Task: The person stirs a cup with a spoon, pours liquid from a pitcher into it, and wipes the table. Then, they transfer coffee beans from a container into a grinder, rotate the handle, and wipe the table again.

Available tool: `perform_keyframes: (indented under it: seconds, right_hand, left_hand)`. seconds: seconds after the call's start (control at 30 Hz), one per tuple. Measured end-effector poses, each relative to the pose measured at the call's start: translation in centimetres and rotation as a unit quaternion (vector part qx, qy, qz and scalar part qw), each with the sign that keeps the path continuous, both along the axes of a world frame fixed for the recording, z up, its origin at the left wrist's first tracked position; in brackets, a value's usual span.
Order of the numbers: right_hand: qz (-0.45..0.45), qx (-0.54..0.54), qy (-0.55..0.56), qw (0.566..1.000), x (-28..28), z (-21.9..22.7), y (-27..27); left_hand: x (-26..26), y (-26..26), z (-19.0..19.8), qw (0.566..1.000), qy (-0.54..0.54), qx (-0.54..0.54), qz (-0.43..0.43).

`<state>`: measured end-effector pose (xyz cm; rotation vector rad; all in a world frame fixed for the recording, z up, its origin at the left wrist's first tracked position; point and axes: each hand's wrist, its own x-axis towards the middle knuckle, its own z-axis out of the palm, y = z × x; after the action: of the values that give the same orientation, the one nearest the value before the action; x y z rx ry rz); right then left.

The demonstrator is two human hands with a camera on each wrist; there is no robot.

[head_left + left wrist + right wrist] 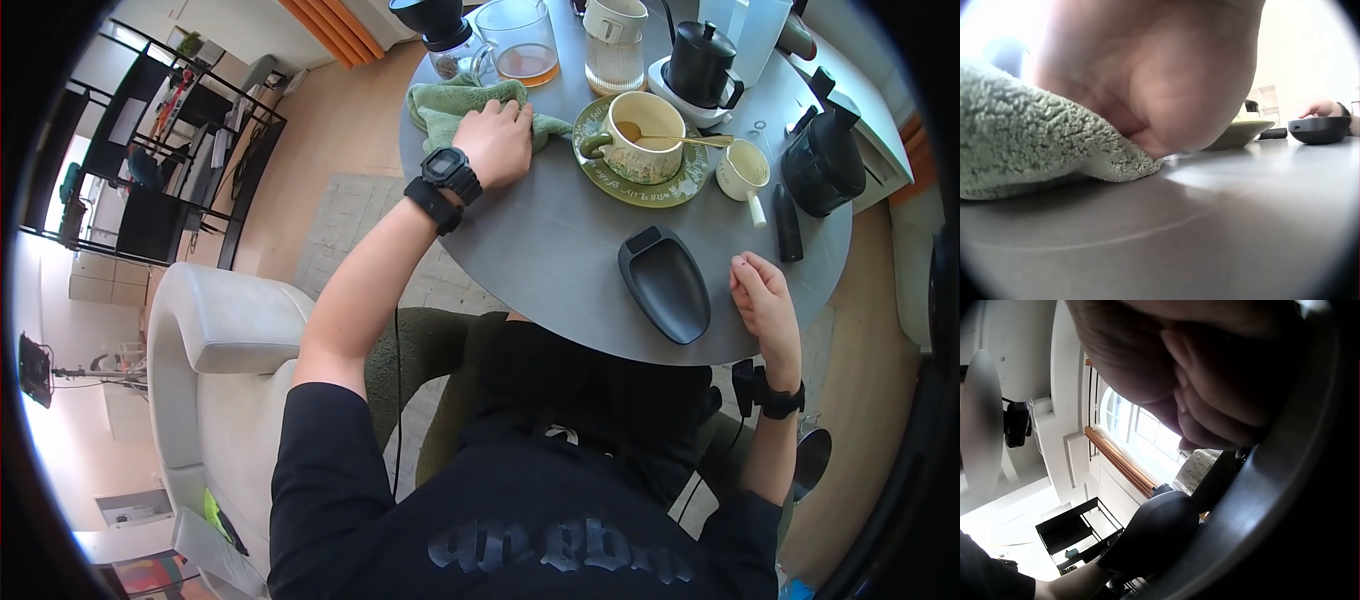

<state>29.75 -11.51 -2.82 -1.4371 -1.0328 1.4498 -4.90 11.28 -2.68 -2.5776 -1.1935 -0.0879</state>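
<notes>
My left hand (495, 143) lies over a green cloth (440, 108) near the left edge of the round grey table (530, 250), fingers reaching forward on it. The left wrist view has the heel of that hand (1191, 81) low by the tabletop, against the fuzzy cloth (1029, 134); its fingertips are hidden there. My right hand (768, 305) rests at the table's near right edge, its fingers loosely curled with nothing visible in them. Beside it is a black oval dish (668, 288). In the right wrist view the fingers of this hand (1210, 381) bend towards the palm.
Behind the cloth stand a glass jug (518, 62) with brown liquid and a black-topped grinder (448, 45). A patterned cup (645, 165) with a spoon sits on a green plate (612, 188). Further right are a small cup (742, 172), a black kettle (700, 65) and a black container (825, 160).
</notes>
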Motion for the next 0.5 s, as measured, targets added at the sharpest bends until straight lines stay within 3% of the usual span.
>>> perform_keyframes:
  seconds: [0.2,0.5]
  right_hand:
    - [0.002,0.005,0.003,1.0,-0.2,0.2,0.0]
    - [-0.011,-0.002,0.005,1.0,-0.7,1.1,-0.2]
  left_hand:
    - [1.1,-1.0,0.7,0.998,0.067,0.014,0.004]
    - [0.7,-7.6,1.7,0.994,0.102,0.018,-0.044]
